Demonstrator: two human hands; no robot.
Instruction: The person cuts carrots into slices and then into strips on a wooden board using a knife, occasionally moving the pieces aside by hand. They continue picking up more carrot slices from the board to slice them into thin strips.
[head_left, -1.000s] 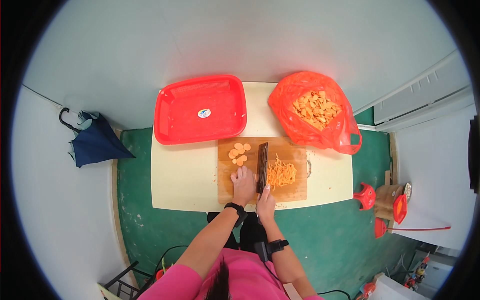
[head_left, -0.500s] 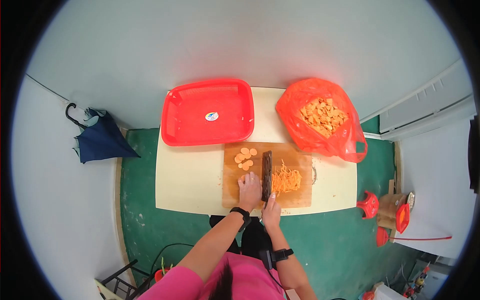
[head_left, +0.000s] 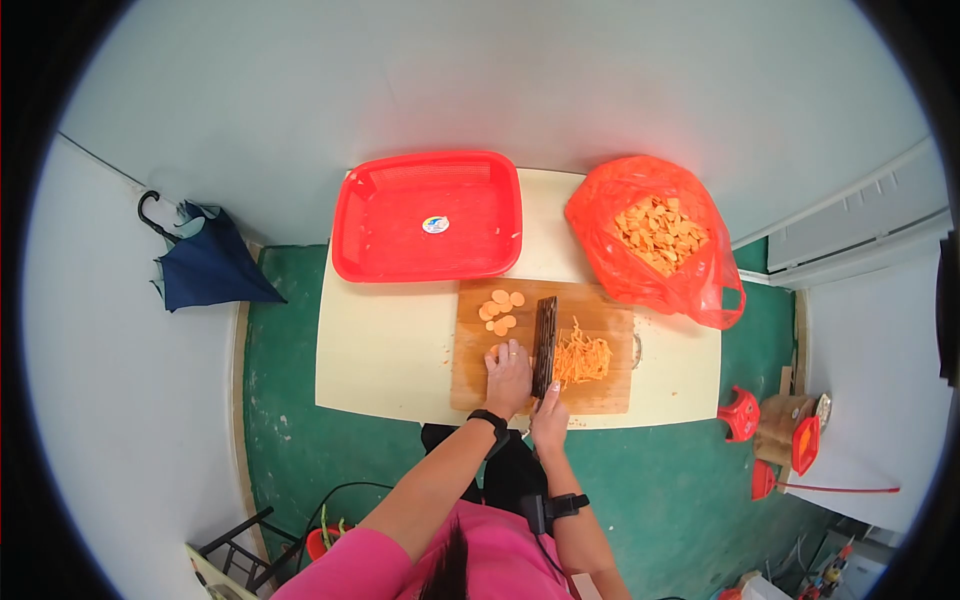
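Head view, looking straight down: a person in a pink top stands at a pale worktop point(head_left: 390, 350) w/ a wooden cutting board point(head_left: 610, 395) at its near edge. Right hand point(head_left: 549, 420) has its grip closed around the handle of a dark cleaver point(head_left: 545, 345); the blade's long axis runs straight away from the person, handle end nearest the body. Left hand point(head_left: 509, 375) lies palm-down on the board, just left of the blade and touching or nearly touching it, fingers curled over something too hidden to make out; can't tell if that grip is closed or just pressing. Left hand is the nearer one to the uncut pieces: a small cluster of round orange slices point(head_left: 500, 310) sits at the board's far left corner, beyond the left hand's fingertips, left of the blade. Right of the blade, close beside it, lies a loose heap of thin orange shreds point(head_left: 583, 358), strips mostly running near-to-far. Slices look flat, coin-like, pale orange; shreds brighter, fine as matchsticks.

Behind the board: a red plastic tray point(head_left: 400, 255) w/ a small sticker, far left, and an open red plastic bag point(head_left: 640, 280) of orange slices, far right. A folded blue umbrella point(head_left: 205, 270) leans at the wall, left. Both wrists carry black bands
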